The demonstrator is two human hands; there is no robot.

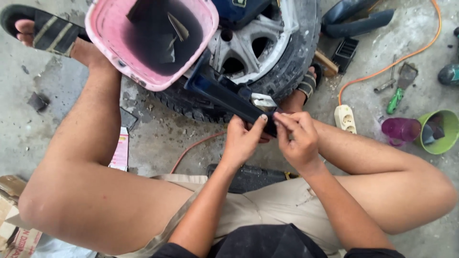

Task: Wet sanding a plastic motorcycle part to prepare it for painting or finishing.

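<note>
A long dark blue plastic panel [217, 88] slants from a pink bucket [110, 33] down toward me. My left hand [244, 138] grips the panel's near end, thumb on top. My right hand [296, 136] pinches the same end from the right, fingers closed on its edge beside a small white tab [263, 101]. The panel lies across a tyre on a silver wheel [287, 52] resting on the concrete floor. My bare legs spread either side of the wheel.
An orange cable [406, 55] runs to a cream socket block [345, 118] at the right. Beyond it are a green-handled scraper [399, 93], a purple cup [401, 130] and a green bowl [442, 131]. A black tool [248, 177] lies by my lap. Cardboard [12, 224] sits at lower left.
</note>
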